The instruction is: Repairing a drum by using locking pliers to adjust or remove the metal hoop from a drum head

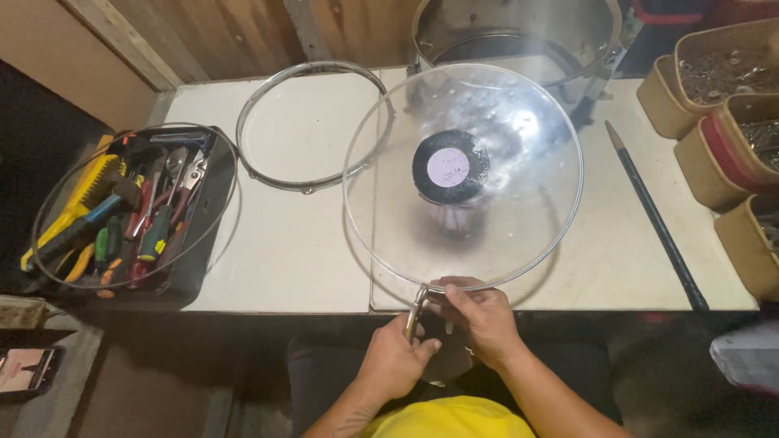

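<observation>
A round clear drumhead [519, 235] with a black centre patch [450, 168] and thin metal rim hangs tilted over the white table [284, 259], its near edge at the table's front. My right hand [480, 315] grips that near rim. My left hand [398, 357] is closed on a small metal tool [416, 311] that touches the rim at the same spot. Both hands sit just below the table's front edge, close together.
A metal drum hoop [312, 126] lies flat on the table, far left of the head. A metal drum shell [519, 32] stands at the back. A black tray of hand tools [130, 211] sits left, a dark long rod [653, 215] right, and tan boxes [722, 105] far right.
</observation>
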